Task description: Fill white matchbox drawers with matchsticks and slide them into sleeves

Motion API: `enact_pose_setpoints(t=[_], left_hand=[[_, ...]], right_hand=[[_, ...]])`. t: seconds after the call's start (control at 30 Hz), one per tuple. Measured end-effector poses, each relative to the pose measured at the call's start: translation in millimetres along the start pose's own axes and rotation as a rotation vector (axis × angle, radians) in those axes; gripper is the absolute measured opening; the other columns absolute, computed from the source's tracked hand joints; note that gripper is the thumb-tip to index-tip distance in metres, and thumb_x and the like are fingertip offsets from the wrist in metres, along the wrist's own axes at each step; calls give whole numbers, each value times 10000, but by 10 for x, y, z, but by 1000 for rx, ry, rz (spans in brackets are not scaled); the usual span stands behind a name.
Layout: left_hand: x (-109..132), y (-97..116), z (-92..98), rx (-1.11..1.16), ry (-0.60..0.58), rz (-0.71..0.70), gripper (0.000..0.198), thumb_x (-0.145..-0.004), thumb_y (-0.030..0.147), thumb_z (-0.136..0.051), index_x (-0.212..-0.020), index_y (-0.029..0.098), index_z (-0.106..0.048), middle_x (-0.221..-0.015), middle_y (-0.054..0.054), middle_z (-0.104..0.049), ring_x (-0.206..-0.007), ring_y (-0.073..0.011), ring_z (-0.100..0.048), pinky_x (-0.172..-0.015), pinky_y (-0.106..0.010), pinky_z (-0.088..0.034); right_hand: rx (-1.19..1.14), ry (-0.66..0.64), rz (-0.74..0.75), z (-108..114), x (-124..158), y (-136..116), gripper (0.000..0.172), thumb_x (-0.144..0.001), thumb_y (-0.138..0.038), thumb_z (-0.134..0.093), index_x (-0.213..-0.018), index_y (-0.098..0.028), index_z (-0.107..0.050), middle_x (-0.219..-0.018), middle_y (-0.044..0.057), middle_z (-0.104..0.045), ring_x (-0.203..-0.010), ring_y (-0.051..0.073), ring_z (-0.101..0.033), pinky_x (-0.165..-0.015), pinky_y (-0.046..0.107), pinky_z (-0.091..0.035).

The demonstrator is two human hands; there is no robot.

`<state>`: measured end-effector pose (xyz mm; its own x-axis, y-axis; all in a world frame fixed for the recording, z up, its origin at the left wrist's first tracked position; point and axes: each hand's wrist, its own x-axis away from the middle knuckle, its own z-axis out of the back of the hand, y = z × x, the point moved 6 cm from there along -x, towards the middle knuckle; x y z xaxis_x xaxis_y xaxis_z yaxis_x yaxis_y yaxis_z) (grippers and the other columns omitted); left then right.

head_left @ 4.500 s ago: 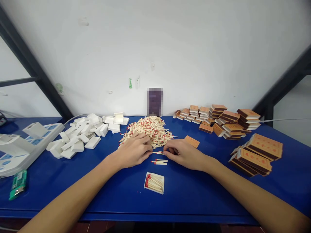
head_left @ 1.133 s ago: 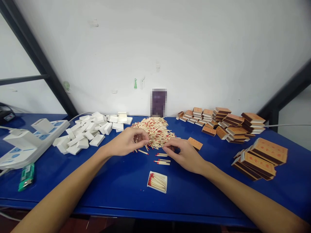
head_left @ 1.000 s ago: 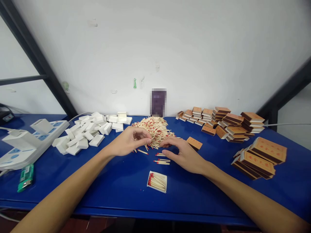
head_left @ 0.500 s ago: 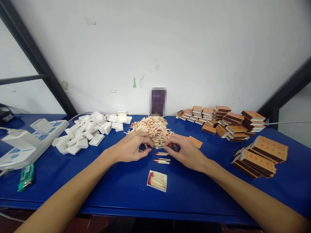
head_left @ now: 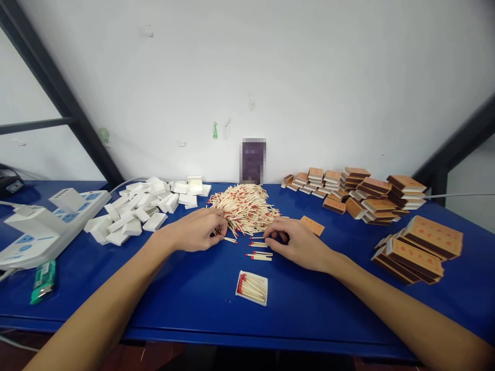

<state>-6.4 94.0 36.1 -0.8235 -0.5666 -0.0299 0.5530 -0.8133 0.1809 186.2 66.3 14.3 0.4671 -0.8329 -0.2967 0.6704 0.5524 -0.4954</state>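
A heap of red-tipped matches (head_left: 247, 206) lies on the blue table (head_left: 185, 304) near the wall. My left hand (head_left: 204, 229), at the heap's left front, pinches a match (head_left: 231, 239) whose red head points right. On the right side, my right hand (head_left: 288, 237) has its thumb and forefinger closed at the end of a match (head_left: 257, 237), with the red head to the left. Just nearer to me lie several loose matches (head_left: 260, 256) in short rows. Closer still is a white tray (head_left: 265, 292) with matches in it, heads to the left.
White empty trays (head_left: 133, 226) are piled at the left, beside a power strip (head_left: 58, 232) and a green lighter (head_left: 43, 281). Orange matchbox sleeves (head_left: 377, 206) and larger stacks (head_left: 415, 252) stand at the right. A flat orange card (head_left: 312, 225) lies beyond my right hand.
My left hand has drawn left from the front of the heap, and a match now shows at its fingertips. Another match now lies at my right fingertips, above the rows.
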Motion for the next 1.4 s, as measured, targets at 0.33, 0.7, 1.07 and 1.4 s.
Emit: enact_pose_setpoints(t=[0.33, 0.7, 1.07, 1.4], left_hand=[[-9, 24, 95, 0, 141, -19, 151, -921, 219, -457, -886, 163, -593, -884, -43, -615, -795, -157, -554, -749, -296, -429], [-140, 247, -54, 42, 312, -119, 99, -931, 212, -530, -906, 181, -620, -844, -13, -651, -806, -146, -578, -745, -281, -433], [-215, 395, -155, -40, 431, -120, 98, -887, 138, -516, -859, 179, -601, -792, -12, -646, -770, -159, -580, -747, -301, -441], [-211, 404, -167, -34, 367, -149, 149, -934, 179, -485, -991, 175, -622, -892, -36, -668, -849, -173, -607, -812, -331, -457]], right_hand=[[-5, -6, 27, -47, -11, 55, 122, -888, -199, -562, -891, -195, -684, -730, 6, -591, -649, 134, -497, -621, 261, -376], [4, -27, 41, -70, 3, 12, 119, -873, -190, -583, -819, -199, -689, -759, 12, -599, -680, 137, -513, -635, 262, -380], [-23, 46, 52, -17, 16, -8, 76, -847, -243, -642, -904, -192, -648, -755, -7, -583, -643, 123, -491, -631, 258, -384], [1, 6, 45, -37, -4, 16, 122, -869, -197, -586, -763, -186, -645, -738, 6, -592, -662, 131, -506, -633, 263, -381]])
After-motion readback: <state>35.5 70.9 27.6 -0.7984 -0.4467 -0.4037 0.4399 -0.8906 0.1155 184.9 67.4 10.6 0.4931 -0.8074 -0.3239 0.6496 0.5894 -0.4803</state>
